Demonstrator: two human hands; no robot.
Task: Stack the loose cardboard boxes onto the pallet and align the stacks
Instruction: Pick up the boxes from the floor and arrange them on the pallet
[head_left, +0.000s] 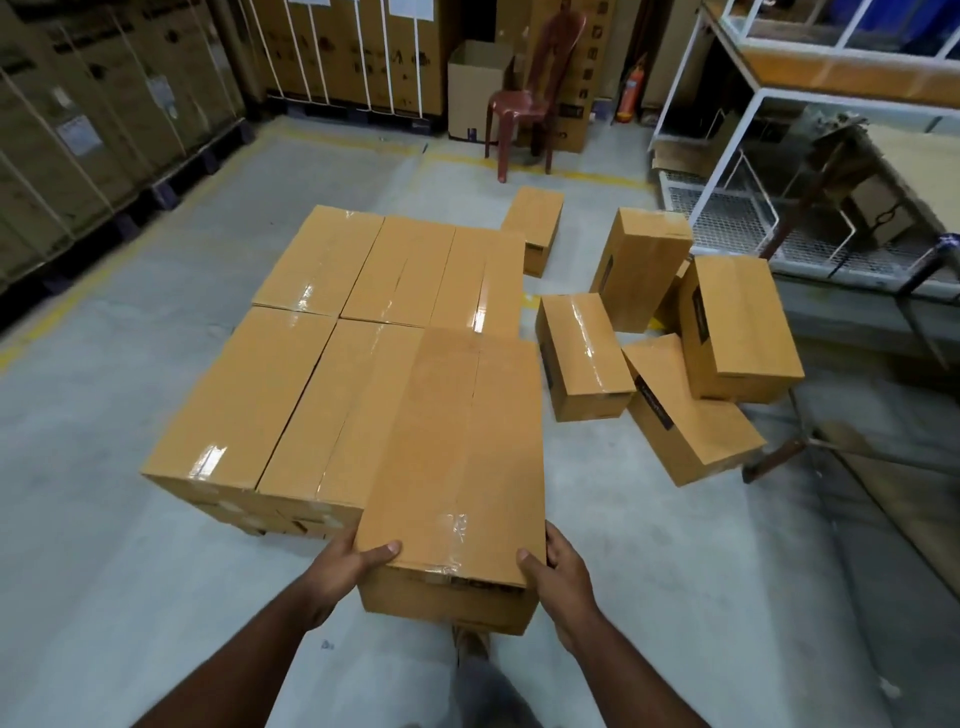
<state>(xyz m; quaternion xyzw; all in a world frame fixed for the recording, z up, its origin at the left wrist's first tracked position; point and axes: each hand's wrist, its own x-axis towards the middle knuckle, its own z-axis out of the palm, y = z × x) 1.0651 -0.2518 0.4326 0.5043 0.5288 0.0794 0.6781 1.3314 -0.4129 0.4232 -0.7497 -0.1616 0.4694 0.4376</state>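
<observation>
A brown plastic chair (524, 98) stands beside an open carton (475, 88) at the far wall, a red fire extinguisher (630, 93) near it, white metal shelving (769, 98) at right.

Dim, even indoor light on your view, source itself out of frame. Glare streaks on tape across stacked boxes (332, 332) and on box (457, 467) you grip. Soft shadow on floor (104, 519) beside stack. Wide-angle bend warps shelving (779, 104) at right edge. Corners darken; background slightly soft.
</observation>
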